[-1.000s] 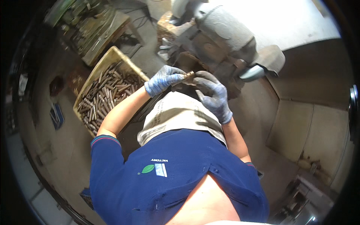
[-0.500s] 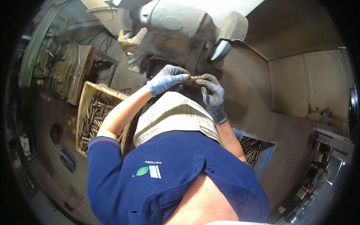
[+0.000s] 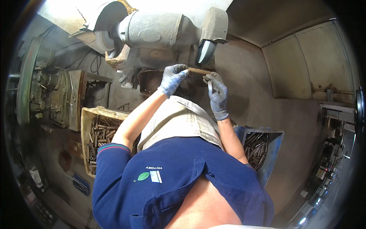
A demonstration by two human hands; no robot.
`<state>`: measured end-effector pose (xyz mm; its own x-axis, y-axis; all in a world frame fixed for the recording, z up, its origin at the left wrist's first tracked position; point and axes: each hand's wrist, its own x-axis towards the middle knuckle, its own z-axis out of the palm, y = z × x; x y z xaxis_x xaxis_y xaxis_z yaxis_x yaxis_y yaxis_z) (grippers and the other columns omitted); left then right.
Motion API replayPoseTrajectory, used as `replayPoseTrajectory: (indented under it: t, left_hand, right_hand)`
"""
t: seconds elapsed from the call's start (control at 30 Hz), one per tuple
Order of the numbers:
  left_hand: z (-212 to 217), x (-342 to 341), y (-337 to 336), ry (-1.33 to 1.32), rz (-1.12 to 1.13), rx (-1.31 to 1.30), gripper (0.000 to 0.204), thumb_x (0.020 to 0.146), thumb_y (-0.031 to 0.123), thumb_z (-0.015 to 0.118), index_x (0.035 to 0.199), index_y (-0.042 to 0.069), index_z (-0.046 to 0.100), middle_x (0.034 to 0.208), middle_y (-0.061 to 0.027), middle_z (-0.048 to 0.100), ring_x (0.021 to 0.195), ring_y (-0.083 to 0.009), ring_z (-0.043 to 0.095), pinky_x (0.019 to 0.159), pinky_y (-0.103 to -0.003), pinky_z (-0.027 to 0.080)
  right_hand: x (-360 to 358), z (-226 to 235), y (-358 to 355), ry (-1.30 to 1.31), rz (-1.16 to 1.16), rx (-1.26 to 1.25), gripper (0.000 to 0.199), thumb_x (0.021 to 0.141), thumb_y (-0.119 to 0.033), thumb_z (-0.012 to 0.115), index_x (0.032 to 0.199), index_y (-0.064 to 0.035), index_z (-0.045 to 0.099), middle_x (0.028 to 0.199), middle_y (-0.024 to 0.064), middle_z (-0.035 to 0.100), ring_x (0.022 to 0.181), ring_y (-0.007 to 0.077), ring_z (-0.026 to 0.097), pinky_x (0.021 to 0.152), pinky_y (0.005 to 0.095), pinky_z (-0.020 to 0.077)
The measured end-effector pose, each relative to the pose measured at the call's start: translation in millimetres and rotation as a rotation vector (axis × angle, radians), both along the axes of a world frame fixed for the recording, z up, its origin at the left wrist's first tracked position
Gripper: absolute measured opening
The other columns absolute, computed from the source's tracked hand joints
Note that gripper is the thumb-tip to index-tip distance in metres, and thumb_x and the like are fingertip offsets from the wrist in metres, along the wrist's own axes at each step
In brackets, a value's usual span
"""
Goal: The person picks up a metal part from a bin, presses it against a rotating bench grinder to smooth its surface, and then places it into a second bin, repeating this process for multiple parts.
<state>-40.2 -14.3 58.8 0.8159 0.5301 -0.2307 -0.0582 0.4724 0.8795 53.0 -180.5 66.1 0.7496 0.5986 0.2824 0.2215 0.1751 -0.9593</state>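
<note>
Both my hands wear grey-blue knit gloves. My left hand [image 3: 172, 78] and my right hand [image 3: 217, 93] hold a short rusty metal rod [image 3: 199, 70] by its two ends, level, just below the right wheel guard [image 3: 214, 24] of a big grey bench grinder [image 3: 160, 28]. A sheet of newspaper [image 3: 183, 122] lies over my lap under the forearms. The grinder's left stone wheel [image 3: 103, 40] is bare and apart from the rod.
A tan crate [image 3: 88, 114] full of rusty rods stands at my left. A blue bin [image 3: 271, 152] with more rods sits at my right. Old green machinery [image 3: 45, 91] lines the left side; a metal cabinet [image 3: 312, 65] is at the right.
The view has swung up from the crate toward the grinder. Both hands have lifted the rod forward, close under the grinder's right wheel guard.
</note>
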Motion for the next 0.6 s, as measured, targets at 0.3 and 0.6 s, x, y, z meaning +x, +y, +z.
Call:
replayPoseTrajectory:
  t: [0.3, 0.6]
  left_hand:
    - [-31, 50, -17, 0.114, 0.105, 0.163, 0.010, 0.084, 0.004, 0.062, 0.090, -0.003, 0.065, 0.078, -0.0043, 0.065, 0.069, -0.0103, 0.060, 0.063, -0.024, 0.050]
    - [-41, 57, -11, 0.096, 0.151, 0.028, 0.009, 0.085, 0.005, 0.060, 0.089, -0.002, 0.065, 0.079, -0.0062, 0.066, 0.068, -0.0129, 0.062, 0.062, -0.025, 0.052]
  right_hand:
    - [33, -43, -8, 0.023, -0.144, -0.102, 0.019, 0.086, -0.002, 0.058, 0.104, 0.0015, 0.064, 0.108, 0.0116, 0.062, 0.103, 0.0189, 0.058, 0.093, 0.0311, 0.0439]
    - [27, -44, 6, 0.152, -0.182, -0.038, 0.015, 0.084, -0.001, 0.060, 0.097, 0.0002, 0.066, 0.097, 0.0084, 0.067, 0.098, 0.0168, 0.058, 0.091, 0.0298, 0.0422]
